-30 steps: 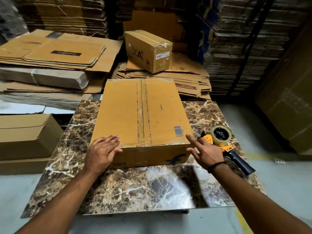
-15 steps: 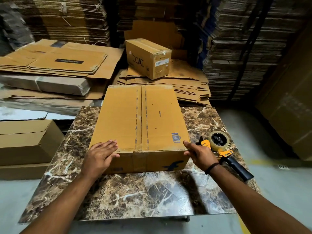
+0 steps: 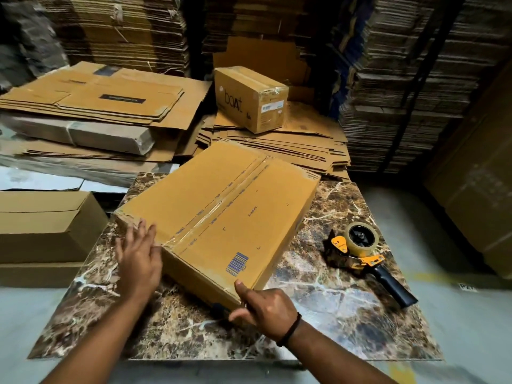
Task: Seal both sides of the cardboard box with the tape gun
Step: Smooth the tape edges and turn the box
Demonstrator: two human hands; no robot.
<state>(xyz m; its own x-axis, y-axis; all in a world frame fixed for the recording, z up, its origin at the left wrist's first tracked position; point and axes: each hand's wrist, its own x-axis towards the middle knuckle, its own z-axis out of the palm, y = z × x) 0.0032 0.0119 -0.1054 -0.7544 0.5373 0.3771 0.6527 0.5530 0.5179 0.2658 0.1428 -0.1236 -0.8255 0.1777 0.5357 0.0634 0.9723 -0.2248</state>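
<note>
Two bare hands on the cardboard box [image 3: 219, 214], skewed on the marble table [image 3: 318, 309]: left hand [image 3: 138, 259] flat, open against near edge; right hand [image 3: 266, 309] gripping near corner. Top seam taped. Likely flipping; tape gun [image 3: 363, 256] lies unheld, right.

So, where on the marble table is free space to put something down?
The near strip of the marble table, in front of the cardboard box, is bare. So is the patch between the box and the tape gun. The far left corner is crowded by the box and the left hand.
</note>
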